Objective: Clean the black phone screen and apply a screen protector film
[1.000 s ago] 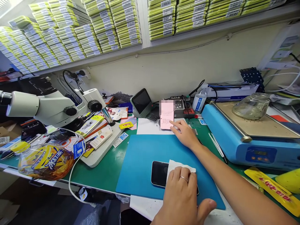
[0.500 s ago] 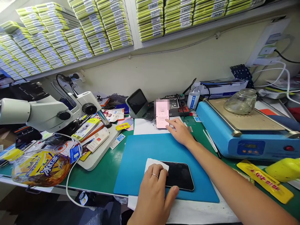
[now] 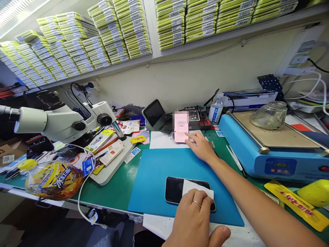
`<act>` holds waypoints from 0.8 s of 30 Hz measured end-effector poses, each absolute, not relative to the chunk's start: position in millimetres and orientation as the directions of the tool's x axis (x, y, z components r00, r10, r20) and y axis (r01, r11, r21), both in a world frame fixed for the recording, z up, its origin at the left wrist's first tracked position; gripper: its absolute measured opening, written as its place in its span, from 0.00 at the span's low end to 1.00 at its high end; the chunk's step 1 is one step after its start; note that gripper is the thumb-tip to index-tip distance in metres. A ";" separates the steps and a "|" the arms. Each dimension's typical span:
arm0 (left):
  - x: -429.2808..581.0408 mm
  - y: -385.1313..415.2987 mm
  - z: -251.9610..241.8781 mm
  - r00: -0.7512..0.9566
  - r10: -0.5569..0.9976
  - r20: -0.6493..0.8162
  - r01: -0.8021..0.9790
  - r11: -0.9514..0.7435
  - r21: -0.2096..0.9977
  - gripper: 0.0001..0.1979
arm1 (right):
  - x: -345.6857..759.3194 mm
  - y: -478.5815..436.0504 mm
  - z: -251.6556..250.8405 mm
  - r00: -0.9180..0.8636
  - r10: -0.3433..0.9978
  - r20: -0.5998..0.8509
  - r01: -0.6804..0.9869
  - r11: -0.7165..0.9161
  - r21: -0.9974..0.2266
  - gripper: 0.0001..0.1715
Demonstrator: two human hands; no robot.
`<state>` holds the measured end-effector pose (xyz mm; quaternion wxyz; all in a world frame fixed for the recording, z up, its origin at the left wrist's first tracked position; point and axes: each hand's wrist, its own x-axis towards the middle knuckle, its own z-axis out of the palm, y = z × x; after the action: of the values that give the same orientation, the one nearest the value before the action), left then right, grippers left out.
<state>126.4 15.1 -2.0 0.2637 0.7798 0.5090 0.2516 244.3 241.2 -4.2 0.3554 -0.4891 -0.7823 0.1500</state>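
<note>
My left hand, with a ring on one finger, presses a folded white wipe onto a black-screened smartphone. That phone lies flat on a blue mat; its left part is uncovered, and the wipe and fingers cover much of its right part. Farther back, my right hand reaches out with the index finger at the screen of a second phone, which stands propped up and shows a pink page. The other right fingers are loosely bent and hold nothing I can see.
A microscope and a bottle of brown drink stand on the left. To the right is a blue heating plate with a glass jar on top. Behind sits a dark-screened device. Stacked yellow-green packs fill the shelf above.
My left hand has slid the wipe from the phone's left end to its right part. The propped phone's pink page has changed; my right hand stays beside it. The view has shifted slightly.
</note>
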 end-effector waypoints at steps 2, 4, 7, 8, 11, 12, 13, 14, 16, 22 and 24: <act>123.1 15.1 -2.3 0.341 0.932 0.125 0.668 -0.334 0.665 0.23 | 244.7 241.0 -4.1 -0.275 0.870 0.408 0.658 0.480 -0.580 0.25; 116.5 14.8 -1.2 0.327 0.937 0.123 0.684 -0.324 0.654 0.23 | 244.8 241.2 -4.3 -0.276 0.872 0.404 0.662 0.477 -0.578 0.26; 103.4 14.5 2.1 0.273 0.953 0.130 0.721 -0.292 0.628 0.21 | 244.2 241.7 -5.2 -0.277 0.875 0.396 0.669 0.472 -0.574 0.25; 99.3 15.0 3.1 0.242 0.960 0.139 0.735 -0.274 0.619 0.20 | 243.9 241.9 -5.5 -0.280 0.876 0.394 0.670 0.472 -0.573 0.24; 92.6 19.8 4.5 0.185 0.968 0.172 0.766 -0.252 0.592 0.19 | 243.0 242.1 -6.3 -0.279 0.874 0.397 0.673 0.473 -0.569 0.25; 93.0 22.3 4.5 0.183 0.967 0.178 0.772 -0.254 0.583 0.20 | 242.7 242.1 -6.4 -0.277 0.874 0.399 0.674 0.473 -0.567 0.26; 94.9 25.0 4.5 0.189 0.965 0.179 0.776 -0.259 0.575 0.20 | 242.5 242.1 -6.5 -0.276 0.873 0.401 0.675 0.473 -0.566 0.27; 98.2 27.5 4.4 0.199 0.964 0.176 0.780 -0.265 0.567 0.21 | 242.4 242.1 -6.4 -0.278 0.872 0.402 0.676 0.475 -0.564 0.27; 107.2 30.5 4.3 0.224 0.960 0.168 0.783 -0.280 0.556 0.22 | 242.4 242.0 -6.0 -0.285 0.870 0.403 0.676 0.480 -0.559 0.26; 131.7 18.3 1.6 0.320 0.933 0.166 0.741 -0.356 0.569 0.30 | 243.2 241.3 -3.9 -0.278 0.874 0.399 0.685 0.471 -0.555 0.28; 134.2 11.5 -2.4 0.319 0.931 0.176 0.745 -0.362 0.560 0.29 | 243.0 241.0 -3.3 -0.277 0.876 0.395 0.687 0.468 -0.556 0.30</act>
<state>134.2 11.5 -2.4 0.1926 0.7890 0.5311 0.2414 243.0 241.0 -3.3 0.3391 -0.4967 -0.7866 0.1396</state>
